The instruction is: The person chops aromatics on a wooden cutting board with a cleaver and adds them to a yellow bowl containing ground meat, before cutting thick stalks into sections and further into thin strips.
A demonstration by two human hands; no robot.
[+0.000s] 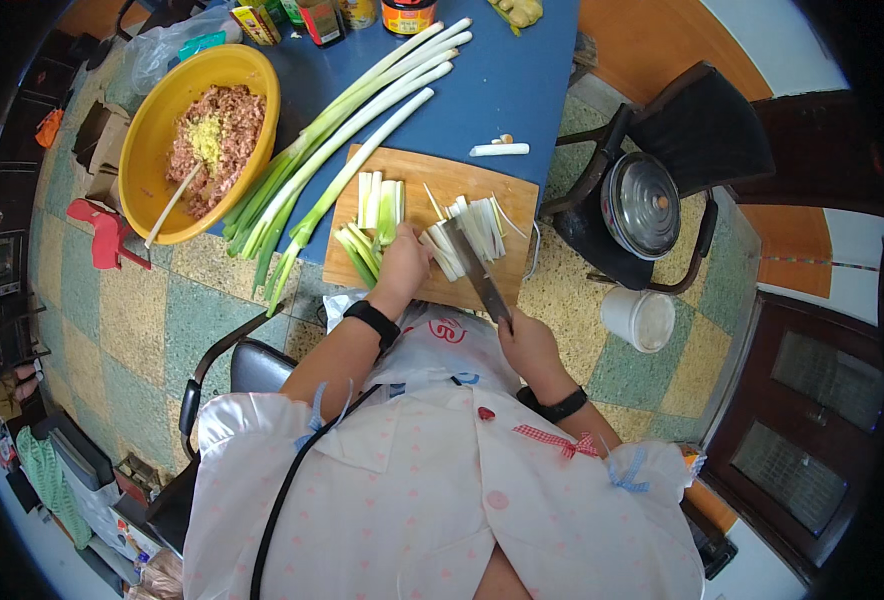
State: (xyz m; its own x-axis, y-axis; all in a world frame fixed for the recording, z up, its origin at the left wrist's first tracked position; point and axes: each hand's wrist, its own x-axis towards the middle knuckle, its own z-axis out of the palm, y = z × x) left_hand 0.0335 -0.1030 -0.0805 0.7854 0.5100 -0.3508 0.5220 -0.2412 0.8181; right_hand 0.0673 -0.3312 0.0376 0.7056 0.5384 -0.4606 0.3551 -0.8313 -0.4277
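My right hand (532,349) grips the handle of a kitchen knife (476,271). Its broad blade lies over a wooden cutting board (442,169), against white scallion strips (487,225) cut lengthwise. To the left of the blade my left hand (403,264) rests on the board with fingers curled, between those strips and the green scallion pieces (359,247). Whether its fingers hold a piece is hidden. Behind it stand short pale scallion lengths (371,196). Long whole scallions (359,127) lie across the blue table (479,90), left of and beyond the board.
A yellow basin (136,161) of minced meat (224,127), topped with chopped yellow bits, holds a pale stick (172,206). A scallion stub (499,150) lies beyond the board. Seasoning containers (409,16) and ginger (521,11) are farther back. A lidded pot (641,206) sits on a chair.
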